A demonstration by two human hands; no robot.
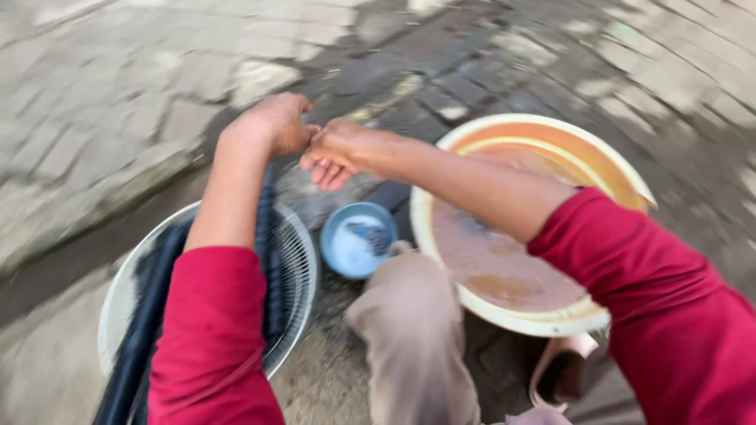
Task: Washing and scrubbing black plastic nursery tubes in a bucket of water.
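From the head camera, the view was smeared by motion, yet the main things could be made out. The person squatted over wet paving stones, both forearms in red sleeves stretched forward. The left hand was curled into a loose fist, knuckles up; whether anything lay inside it could not be told. The right hand met it at the fingertips, its fingers half bent and pointing down and leftward, seemingly pinching or rubbing something small between the two hands, too blurred to name.

Directly beneath the left forearm lay a white fan grille, flat on the ground, with a dark blue cloth draped across it, the cloth's long axis running from the lower left up toward the hands. The left hand was the nearer one to the grille and cloth. Just right of the grille sat a small blue bowl holding soapy water, below the joined hands. Further right, under the right forearm, stood a large cream basin of murky brown water. A bent knee showed between bowl and basin.
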